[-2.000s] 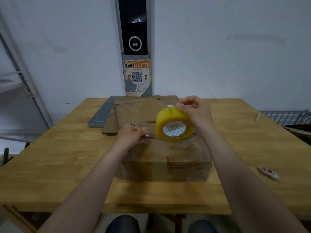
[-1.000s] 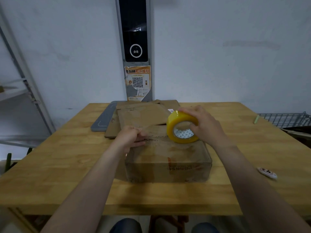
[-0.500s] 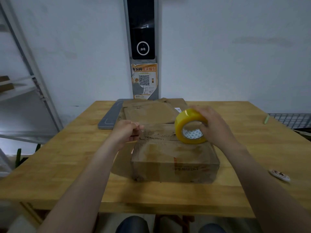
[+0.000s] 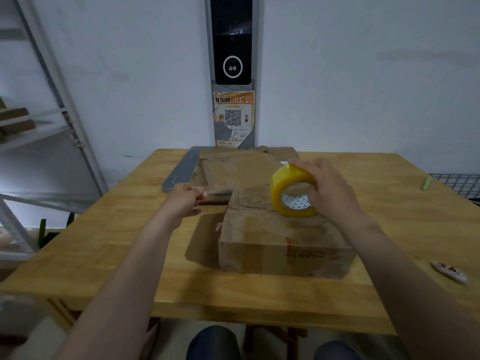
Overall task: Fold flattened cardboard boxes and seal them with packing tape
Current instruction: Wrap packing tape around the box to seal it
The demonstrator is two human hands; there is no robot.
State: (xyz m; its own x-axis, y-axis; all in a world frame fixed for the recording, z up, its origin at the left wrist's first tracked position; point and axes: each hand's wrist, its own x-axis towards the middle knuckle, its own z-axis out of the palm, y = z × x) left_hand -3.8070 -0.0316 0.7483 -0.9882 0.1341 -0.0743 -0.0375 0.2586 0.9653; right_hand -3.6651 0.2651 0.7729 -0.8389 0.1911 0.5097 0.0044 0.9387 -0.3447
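White wall backs a wooden table (image 4: 104, 242). Near its middle sits a folded cardboard box (image 4: 280, 245), with a stack of flat cardboard (image 4: 233, 170) at its 12 o'clock. The right hand (image 4: 330, 193) grips a yellow tape roll (image 4: 285, 183), on edge at the box's top toward 1 o'clock. The left hand (image 4: 181, 201), at 10 o'clock, is curled, thumb meeting fingertips; whether it pinches tape cannot be told.

A QR poster (image 4: 233, 118) hangs behind the tabletop (image 4: 104, 242); a green pen (image 4: 426, 183) and a white oval (image 4: 449, 271) lie at its right.
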